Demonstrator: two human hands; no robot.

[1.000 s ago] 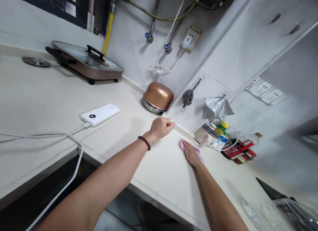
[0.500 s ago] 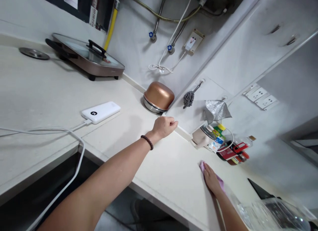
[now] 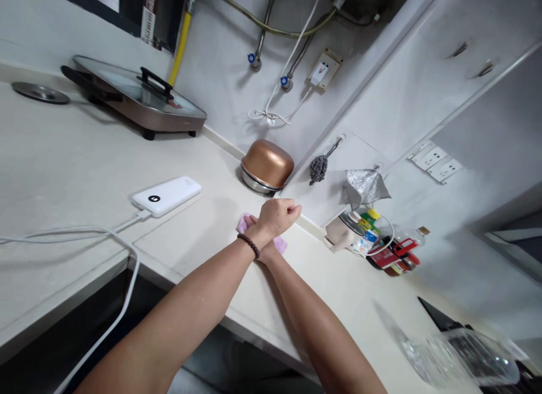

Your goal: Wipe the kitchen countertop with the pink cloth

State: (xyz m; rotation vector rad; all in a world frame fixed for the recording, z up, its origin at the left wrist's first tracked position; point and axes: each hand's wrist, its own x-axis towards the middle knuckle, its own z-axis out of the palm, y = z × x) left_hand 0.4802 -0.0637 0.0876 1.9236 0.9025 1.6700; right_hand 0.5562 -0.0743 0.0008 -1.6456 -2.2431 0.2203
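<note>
Left hand (image 3: 277,216) rests in a closed fist by the bench's (image 3: 63,157) back edge, and the right hand (image 3: 267,254), its grip hidden beneath that wrist, presses the pink cloth (image 3: 243,223) there, where the crossed arms could collide and knock the power bank (image 3: 166,196).

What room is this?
Most likely a home kitchen: an electric pan and a pot sit on the counter, and sauce bottles stand by the wall.

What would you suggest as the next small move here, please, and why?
Probably lift the left hand slightly: its wrist crosses over the right hand, which presses the small pink cloth onto the pale stone counter, leaving little room to slide towards the white power bank.
</note>
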